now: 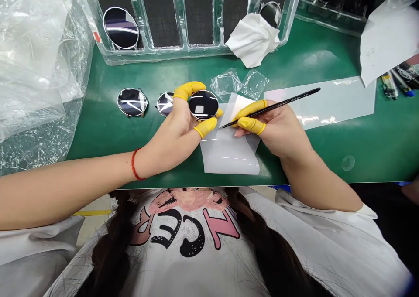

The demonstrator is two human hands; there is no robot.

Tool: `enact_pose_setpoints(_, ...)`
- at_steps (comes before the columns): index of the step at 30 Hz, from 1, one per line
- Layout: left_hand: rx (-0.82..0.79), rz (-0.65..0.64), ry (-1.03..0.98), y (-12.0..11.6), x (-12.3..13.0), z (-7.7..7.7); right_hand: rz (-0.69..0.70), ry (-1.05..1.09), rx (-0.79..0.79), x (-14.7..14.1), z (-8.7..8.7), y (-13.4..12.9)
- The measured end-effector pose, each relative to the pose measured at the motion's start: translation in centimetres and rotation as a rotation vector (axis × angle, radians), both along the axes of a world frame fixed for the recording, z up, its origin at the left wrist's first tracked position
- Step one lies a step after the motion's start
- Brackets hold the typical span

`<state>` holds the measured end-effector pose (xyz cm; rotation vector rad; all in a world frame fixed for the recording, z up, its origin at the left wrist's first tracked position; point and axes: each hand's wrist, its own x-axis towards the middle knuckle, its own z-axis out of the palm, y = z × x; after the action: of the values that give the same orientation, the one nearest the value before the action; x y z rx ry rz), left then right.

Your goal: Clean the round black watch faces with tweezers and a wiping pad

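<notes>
My left hand (178, 131), with yellow finger cots, grips a round watch head (203, 105) by its silver rim, dark glass tilted up. Black tweezers (281, 106) marked ESD-11 lie pinched in my right hand (278, 127), which also wears yellow finger cots. Their tips point left, just below the watch head and apart from it. Under both hands are translucent film sheets (229, 157). A second watch head (165, 104) is partly hidden behind my left hand. Farther left rests another watch head (132, 102) on the green mat.
At the back stands a clear plastic tray (157, 55) with dark-lined compartments, a watch head (121, 28) and a white cloth (253, 39). Crumpled clear film (225, 83) lies before it. Plastic bags (36, 70) cover the left; a long translucent sheet (343, 100) and pens (397, 81) are right.
</notes>
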<state>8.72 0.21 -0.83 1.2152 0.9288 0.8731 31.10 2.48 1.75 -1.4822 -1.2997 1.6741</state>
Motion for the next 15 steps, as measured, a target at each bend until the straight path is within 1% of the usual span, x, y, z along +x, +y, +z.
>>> enact_pose_setpoints(5,-0.015,-0.013,-0.026,0.1,0.1,-0.2,-0.008,0.005,0.008,-0.3,-0.1,0.1)
enact_pose_setpoints(8,-0.037,0.000,-0.045,0.1,0.1,-0.3,-0.002,-0.009,0.075,-0.2,0.4,-0.4)
enact_pose_setpoints(10,-0.042,0.004,-0.054,0.2,0.1,-0.3,-0.003,-0.029,0.172,0.1,1.3,-1.0)
enact_pose_setpoints(12,-0.027,0.000,-0.040,0.2,0.1,-0.2,-0.032,-0.031,0.308,0.6,2.6,-1.8)
enact_pose_setpoints(14,0.006,-0.005,-0.015,0.3,0.1,-0.2,-0.108,0.020,0.457,1.0,4.0,-2.4)
enact_pose_setpoints(15,0.023,-0.010,-0.006,0.3,0.1,-0.2,-0.169,0.050,0.520,1.1,4.6,-2.5)
